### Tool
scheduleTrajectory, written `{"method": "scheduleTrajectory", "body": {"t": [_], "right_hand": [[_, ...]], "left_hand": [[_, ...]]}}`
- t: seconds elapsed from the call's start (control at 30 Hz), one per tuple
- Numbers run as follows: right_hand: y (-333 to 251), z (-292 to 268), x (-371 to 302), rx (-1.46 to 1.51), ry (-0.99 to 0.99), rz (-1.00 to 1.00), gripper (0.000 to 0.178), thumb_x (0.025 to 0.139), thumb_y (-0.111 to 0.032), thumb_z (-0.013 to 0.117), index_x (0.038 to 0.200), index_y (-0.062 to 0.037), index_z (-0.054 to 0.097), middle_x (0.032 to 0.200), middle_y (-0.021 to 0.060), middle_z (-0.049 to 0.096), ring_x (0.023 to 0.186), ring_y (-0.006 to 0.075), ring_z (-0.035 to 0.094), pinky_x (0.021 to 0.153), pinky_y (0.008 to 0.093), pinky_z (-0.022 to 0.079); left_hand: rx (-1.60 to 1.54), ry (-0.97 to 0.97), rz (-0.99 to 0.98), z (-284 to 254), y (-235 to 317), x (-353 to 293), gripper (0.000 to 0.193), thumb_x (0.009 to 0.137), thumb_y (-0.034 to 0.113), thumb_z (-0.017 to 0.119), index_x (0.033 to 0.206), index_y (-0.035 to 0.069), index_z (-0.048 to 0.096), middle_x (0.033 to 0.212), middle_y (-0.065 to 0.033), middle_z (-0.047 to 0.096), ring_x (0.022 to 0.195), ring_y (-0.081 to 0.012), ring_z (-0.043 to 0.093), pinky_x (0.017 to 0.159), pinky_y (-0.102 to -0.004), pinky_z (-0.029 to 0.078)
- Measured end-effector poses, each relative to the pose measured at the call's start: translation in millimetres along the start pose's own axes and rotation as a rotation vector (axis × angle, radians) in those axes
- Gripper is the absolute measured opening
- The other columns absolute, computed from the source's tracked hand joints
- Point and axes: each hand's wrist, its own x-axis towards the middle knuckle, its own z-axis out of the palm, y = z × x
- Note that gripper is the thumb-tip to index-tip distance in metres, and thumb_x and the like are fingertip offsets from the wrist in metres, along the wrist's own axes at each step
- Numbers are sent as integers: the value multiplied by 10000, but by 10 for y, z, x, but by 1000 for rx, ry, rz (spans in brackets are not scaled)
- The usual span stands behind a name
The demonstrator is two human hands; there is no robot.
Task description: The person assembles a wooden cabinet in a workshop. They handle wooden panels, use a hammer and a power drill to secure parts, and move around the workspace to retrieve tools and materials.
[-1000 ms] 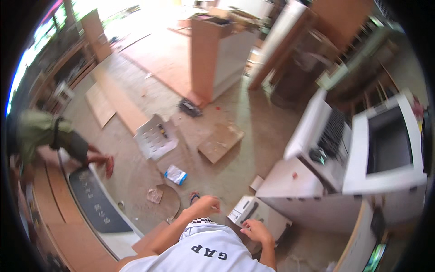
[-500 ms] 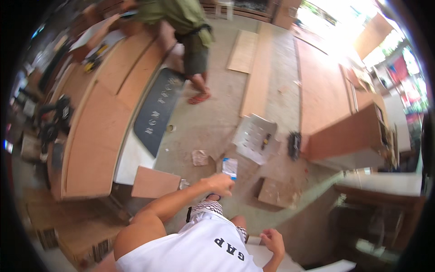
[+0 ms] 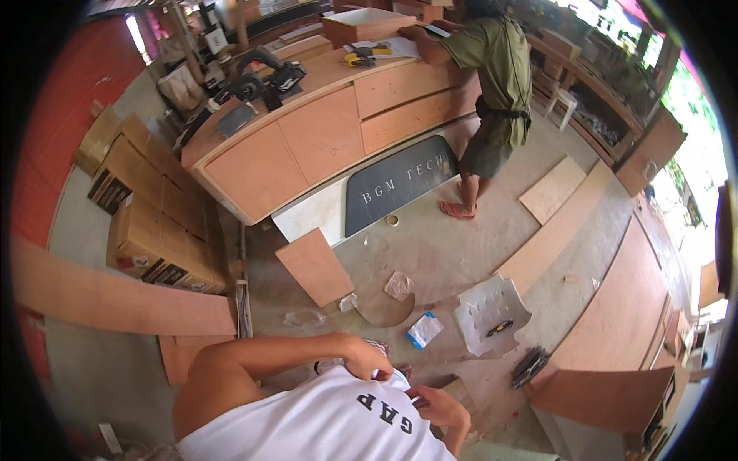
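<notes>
My left hand (image 3: 367, 359) is curled against the front of my white shirt (image 3: 338, 415), near its lower edge, with the fingertips bent into the cloth. Close by on the other side, my right hand (image 3: 441, 407) has its fingers pinched at the same part of the shirt. A fold of cloth lies between the two hands; the exact grip of the fingertips is partly hidden. Beyond the hands, a blue-and-white packet (image 3: 425, 330) lies on the floor.
A long wooden cabinet (image 3: 319, 138) carries a cordless power tool (image 3: 269, 77); a co-worker (image 3: 496, 77) in a green shirt leans over its far end. Cardboard boxes (image 3: 173, 238) stand at left. A dark sign panel (image 3: 400, 184), a white perforated sheet (image 3: 492, 307) and wooden boards (image 3: 573, 230) lie around.
My view has swung to the left toward the cabinet and boxes. My right hand has come in from the side to the shirt front, near my left hand, which now touches the cloth.
</notes>
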Motion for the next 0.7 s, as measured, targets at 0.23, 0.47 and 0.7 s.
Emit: {"method": "scheduleTrajectory", "body": {"t": [0.23, 0.47, 0.7], "right_hand": [[-73, 40, 19, -300, 50, -179, 240, 871, -141, 749, 1071, -8, 750, 965, 205, 774, 812, 360, 762, 757, 441, 614], [50, 186, -55, -553, 168, -321, 167, 902, -151, 743, 988, -16, 695, 932, 212, 718, 810, 449, 716, 743, 538, 591], [278, 148, -192, -464, 157, -400, 181, 926, -173, 763, 1051, -43, 740, 948, 185, 747, 836, 392, 740, 749, 481, 607]], "left_hand": [[-171, 592, -72, 893, -18, 79, 168, 809, 125, 751, 940, 20, 753, 921, -147, 784, 880, -321, 755, 813, -442, 584], [132, 906, -23, 1221, 261, 271, 148, 901, 188, 672, 944, 46, 670, 908, -156, 697, 877, -399, 710, 791, -522, 559], [-3, 635, -272, 1214, 500, 50, 139, 918, 160, 636, 986, 45, 672, 1016, -211, 720, 996, -418, 716, 866, -531, 551]]}}
